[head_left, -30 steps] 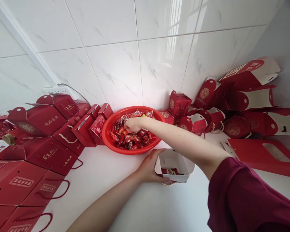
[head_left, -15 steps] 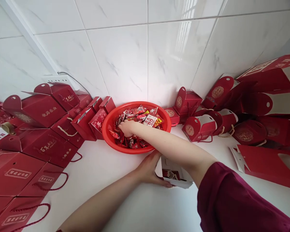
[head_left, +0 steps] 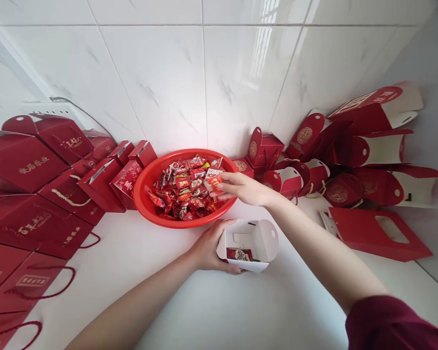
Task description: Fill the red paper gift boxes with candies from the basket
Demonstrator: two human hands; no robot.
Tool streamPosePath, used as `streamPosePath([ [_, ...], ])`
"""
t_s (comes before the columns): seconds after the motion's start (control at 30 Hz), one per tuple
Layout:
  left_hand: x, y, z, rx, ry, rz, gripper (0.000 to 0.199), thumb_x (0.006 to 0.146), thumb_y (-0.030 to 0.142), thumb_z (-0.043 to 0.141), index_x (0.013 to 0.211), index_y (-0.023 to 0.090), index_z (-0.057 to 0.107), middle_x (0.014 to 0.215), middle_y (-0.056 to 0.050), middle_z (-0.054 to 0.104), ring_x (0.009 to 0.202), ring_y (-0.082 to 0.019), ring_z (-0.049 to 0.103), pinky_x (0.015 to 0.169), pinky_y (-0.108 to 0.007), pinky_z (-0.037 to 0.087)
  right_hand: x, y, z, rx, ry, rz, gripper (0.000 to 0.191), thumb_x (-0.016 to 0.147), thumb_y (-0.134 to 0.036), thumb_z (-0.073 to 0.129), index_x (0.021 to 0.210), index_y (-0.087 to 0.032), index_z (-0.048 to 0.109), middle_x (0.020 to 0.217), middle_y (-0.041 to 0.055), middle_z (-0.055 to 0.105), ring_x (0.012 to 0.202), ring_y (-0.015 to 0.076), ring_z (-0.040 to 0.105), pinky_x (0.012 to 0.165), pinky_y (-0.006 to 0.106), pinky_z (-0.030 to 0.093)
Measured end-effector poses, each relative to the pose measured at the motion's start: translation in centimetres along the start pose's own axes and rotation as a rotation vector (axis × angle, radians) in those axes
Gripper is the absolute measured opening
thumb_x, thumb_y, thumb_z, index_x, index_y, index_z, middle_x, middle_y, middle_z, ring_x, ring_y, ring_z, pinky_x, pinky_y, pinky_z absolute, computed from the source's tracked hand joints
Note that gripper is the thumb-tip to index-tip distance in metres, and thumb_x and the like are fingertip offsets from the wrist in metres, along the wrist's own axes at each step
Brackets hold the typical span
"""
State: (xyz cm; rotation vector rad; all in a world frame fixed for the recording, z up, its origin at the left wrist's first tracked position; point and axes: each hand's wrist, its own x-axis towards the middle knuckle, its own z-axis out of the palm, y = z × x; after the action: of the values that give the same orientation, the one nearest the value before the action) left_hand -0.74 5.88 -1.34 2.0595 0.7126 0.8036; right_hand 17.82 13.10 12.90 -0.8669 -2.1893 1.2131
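Note:
My left hand [head_left: 209, 248] grips the left side of a small open gift box [head_left: 266, 238], its white inside facing up. A dark red wrapped packet [head_left: 240, 254] lies in the bottom of that box. Over the right rim of a red plastic basket [head_left: 140, 194], my right hand [head_left: 244, 188] pinches an orange-red wrapped candy [head_left: 215, 183] between thumb and fingers. Many wrapped candies [head_left: 184, 194] in red, brown and white fill the basket.
Red gift boxes with cord handles [head_left: 40, 218] are stacked at the left. More red boxes [head_left: 310, 175] crowd the right, with a flat red bag [head_left: 379, 233] before them. Behind the basket rises a white tiled wall [head_left: 160, 78]; a power strip [head_left: 54, 111] stands at its left.
My right hand has lifted out of the candies and moved right with an orange-red candy. The box is now in plain sight, still in my left hand. The view has shifted right.

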Motion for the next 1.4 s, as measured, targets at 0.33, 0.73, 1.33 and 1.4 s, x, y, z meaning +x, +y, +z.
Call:
streamPosePath([
  [0.33,0.3,0.5,-0.5,-0.015,0.031,-0.015,0.109,0.055,0.049,0.089,0.145,0.027,0.033,0.149,-0.014,0.043,0.136,-0.037,0.042,0.112,-0.053,0.037,-8.9,4.3,2.3,0.665,0.036,0.279,0.036,0.088,-0.045,0.066,0.111,-0.017,0.064,0.12,0.0118,0.07,0.093,0.0187,0.074,0.077,0.026,0.059],
  [0.73,0.1,0.5,-0.3,0.011,0.027,0.007,0.11,0.056,0.047,0.09,0.147,0.029,0.031,0.144,-0.012,0.047,0.129,-0.035,0.049,0.107,-0.048,0.043,-8.6,5.7,1.7,0.484,-0.091,0.282,0.038,0.081,-0.047,0.07,0.099,-0.014,0.073,0.088,0.0076,0.076,0.055,0.0134,0.07,0.037,0.016,0.039],
  [1.33,-0.2,0.0,-0.1,0.023,0.091,-0.022,0.107,0.055,0.045,0.091,0.145,0.029,0.035,0.144,-0.013,0.047,0.131,-0.036,0.047,0.108,-0.05,0.042,-8.3,4.0,2.9,0.518,0.26,0.051,0.025,0.081,-0.038,0.074,0.076,-0.014,0.073,0.07,0.0006,0.065,0.059,0.0077,0.055,0.055,0.019,0.045],
  [1.4,-0.3,-0.1,-0.1,0.058,0.085,-0.016,0.107,0.055,0.047,0.091,0.145,0.03,0.035,0.145,-0.013,0.045,0.133,-0.036,0.045,0.111,-0.051,0.039,-8.1,3.6,3.6,0.64,0.375,0.076,0.029,0.083,-0.043,0.072,0.074,-0.015,0.07,0.058,-0.0024,0.059,0.048,0.0055,0.048,0.045,0.016,0.039],
])
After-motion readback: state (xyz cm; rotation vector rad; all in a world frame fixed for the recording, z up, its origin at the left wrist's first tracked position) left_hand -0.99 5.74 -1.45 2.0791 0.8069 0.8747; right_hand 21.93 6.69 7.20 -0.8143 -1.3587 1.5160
